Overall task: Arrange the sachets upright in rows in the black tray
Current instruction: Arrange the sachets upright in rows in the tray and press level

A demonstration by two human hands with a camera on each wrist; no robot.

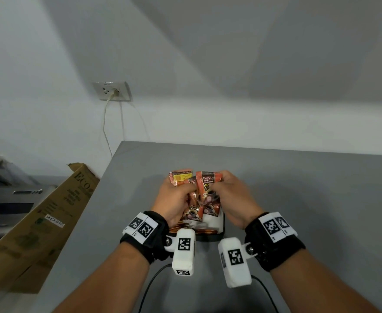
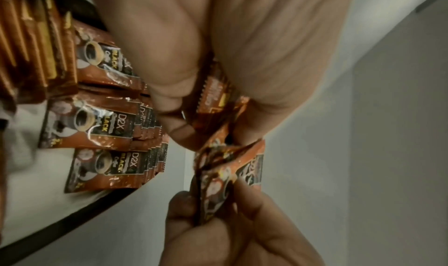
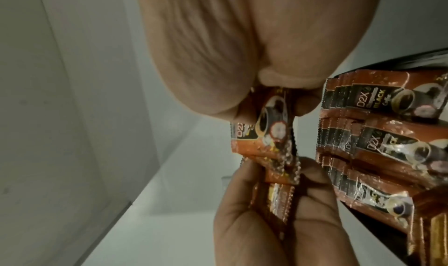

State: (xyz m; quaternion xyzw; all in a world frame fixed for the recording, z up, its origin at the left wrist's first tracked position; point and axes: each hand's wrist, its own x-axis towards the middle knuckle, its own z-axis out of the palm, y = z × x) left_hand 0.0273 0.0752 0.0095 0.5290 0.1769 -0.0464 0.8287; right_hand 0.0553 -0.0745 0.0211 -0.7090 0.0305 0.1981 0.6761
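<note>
Over the black tray (image 1: 223,223) my two hands meet, each pinching orange-brown coffee sachets. My left hand (image 1: 183,193) grips a small bunch of sachets (image 1: 181,178), seen close in the left wrist view as a sachet (image 2: 213,97) between thumb and fingers. My right hand (image 1: 219,188) pinches another sachet (image 1: 208,186), crumpled between its fingers (image 2: 225,174). In the right wrist view the right hand's sachet (image 3: 257,134) sits just above the left hand's (image 3: 278,199). Several sachets stand upright in rows (image 2: 104,126) (image 3: 387,136) inside the tray, whose far part my hands hide.
The tray sits on a grey tabletop (image 1: 298,188) close to me. A cardboard box (image 1: 50,222) leans against the table's left edge. A wall socket (image 1: 112,91) with a cable is behind. Two black cables (image 1: 154,283) trail across the table near my wrists.
</note>
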